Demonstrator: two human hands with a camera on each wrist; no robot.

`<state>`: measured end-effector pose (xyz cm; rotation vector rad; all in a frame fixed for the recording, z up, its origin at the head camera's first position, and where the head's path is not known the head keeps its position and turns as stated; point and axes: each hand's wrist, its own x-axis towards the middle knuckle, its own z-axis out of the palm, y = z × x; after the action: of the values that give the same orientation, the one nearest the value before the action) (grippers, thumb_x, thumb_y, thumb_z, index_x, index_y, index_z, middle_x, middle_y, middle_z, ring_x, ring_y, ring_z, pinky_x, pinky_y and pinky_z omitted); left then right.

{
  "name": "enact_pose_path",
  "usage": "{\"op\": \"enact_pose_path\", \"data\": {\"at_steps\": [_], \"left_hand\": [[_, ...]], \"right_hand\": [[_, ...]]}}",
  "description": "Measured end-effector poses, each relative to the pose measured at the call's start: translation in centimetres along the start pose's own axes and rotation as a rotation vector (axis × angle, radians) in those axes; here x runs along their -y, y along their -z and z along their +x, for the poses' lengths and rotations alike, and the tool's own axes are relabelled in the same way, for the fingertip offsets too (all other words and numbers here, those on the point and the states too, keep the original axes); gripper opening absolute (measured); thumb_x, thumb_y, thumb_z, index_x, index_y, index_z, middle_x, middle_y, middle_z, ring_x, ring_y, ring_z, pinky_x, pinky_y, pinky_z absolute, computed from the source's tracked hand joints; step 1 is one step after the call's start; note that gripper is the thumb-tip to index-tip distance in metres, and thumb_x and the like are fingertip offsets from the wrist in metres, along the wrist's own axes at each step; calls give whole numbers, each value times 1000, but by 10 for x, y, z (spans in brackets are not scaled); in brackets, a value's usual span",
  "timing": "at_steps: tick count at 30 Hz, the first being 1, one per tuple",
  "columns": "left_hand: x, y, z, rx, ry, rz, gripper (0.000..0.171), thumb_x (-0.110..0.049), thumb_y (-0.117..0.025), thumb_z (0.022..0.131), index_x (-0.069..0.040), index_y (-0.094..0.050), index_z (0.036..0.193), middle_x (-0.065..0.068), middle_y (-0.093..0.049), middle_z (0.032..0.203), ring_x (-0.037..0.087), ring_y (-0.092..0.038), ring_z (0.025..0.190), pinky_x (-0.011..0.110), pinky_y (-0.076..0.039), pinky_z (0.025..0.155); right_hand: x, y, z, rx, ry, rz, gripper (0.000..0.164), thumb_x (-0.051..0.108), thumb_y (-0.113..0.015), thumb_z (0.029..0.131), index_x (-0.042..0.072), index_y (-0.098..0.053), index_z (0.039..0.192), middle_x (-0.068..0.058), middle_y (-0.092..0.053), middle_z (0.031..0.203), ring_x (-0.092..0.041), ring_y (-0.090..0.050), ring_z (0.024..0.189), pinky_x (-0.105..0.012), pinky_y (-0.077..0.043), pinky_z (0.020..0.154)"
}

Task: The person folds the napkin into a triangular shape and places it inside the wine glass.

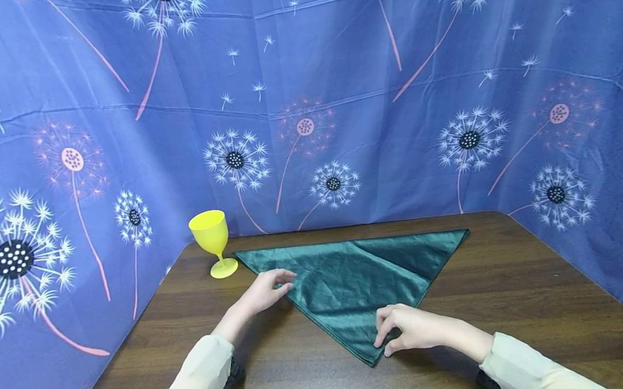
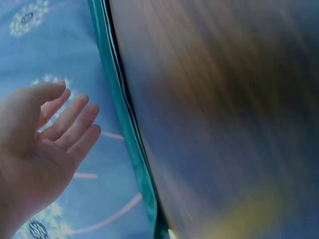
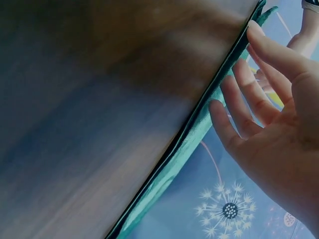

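A dark green satin cloth (image 1: 345, 282) lies on the table as a triangle, its long edge at the back and one corner pointing towards me. Over its left slanting edge is my left hand (image 1: 266, 291), fingers loosely bent and holding nothing. In the left wrist view that hand (image 2: 55, 129) shows its palm, apart from the fold of cloth (image 2: 127, 129). My right hand (image 1: 407, 326) is at the near corner, thumb and fingers spread apart around empty space. The right wrist view shows the right hand (image 3: 269, 99) with loosely bent fingers, fingertips right at the cloth's edge (image 3: 184, 154).
A yellow goblet (image 1: 211, 234) stands upright at the back left, close to the cloth's left corner. The wooden table (image 1: 513, 289) reaches back to a blue curtain (image 1: 383, 129) with a dandelion print, which also runs along both sides.
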<state>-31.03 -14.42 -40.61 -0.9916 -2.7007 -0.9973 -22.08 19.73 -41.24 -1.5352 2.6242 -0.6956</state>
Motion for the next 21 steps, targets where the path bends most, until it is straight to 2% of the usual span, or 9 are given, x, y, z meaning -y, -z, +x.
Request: {"op": "enact_pose_path", "data": {"at_steps": [5, 14, 17, 21], "left_hand": [[-14, -7, 2, 62, -66, -17, 27, -7, -57, 92, 4, -60, 116, 20, -65, 113, 30, -64, 102, 45, -50, 88], [-26, -19, 1, 82, -180, -6, 23, -8, -59, 91, 3, -63, 111, 16, -68, 107, 23, -66, 96, 34, -52, 86], [-32, -21, 1, 115, -189, -11, 24, -12, -59, 92, 2, -64, 111, 14, -68, 106, 20, -66, 95, 33, -52, 86], [-42, -25, 0, 188, -160, -19, 26, -17, -58, 93, 0, -64, 112, 10, -69, 105, 14, -65, 95, 27, -52, 85]], "right_hand": [[-1, 2, -3, -2, -23, -1, 17, 23, -76, 76, 17, -72, 91, 8, -55, 85, -2, -50, 82, -20, -46, 72], [-10, -1, -2, -9, -11, 11, 18, 25, -77, 75, 17, -71, 90, 8, -56, 85, -2, -51, 82, -20, -46, 72], [-11, -1, -1, -15, 1, 10, 17, 24, -77, 75, 17, -70, 89, 7, -56, 84, -2, -51, 81, -19, -46, 72], [-11, -1, 0, -20, 6, 14, 17, 24, -76, 75, 16, -69, 88, 6, -56, 84, -3, -52, 81, -19, -46, 71]]}}
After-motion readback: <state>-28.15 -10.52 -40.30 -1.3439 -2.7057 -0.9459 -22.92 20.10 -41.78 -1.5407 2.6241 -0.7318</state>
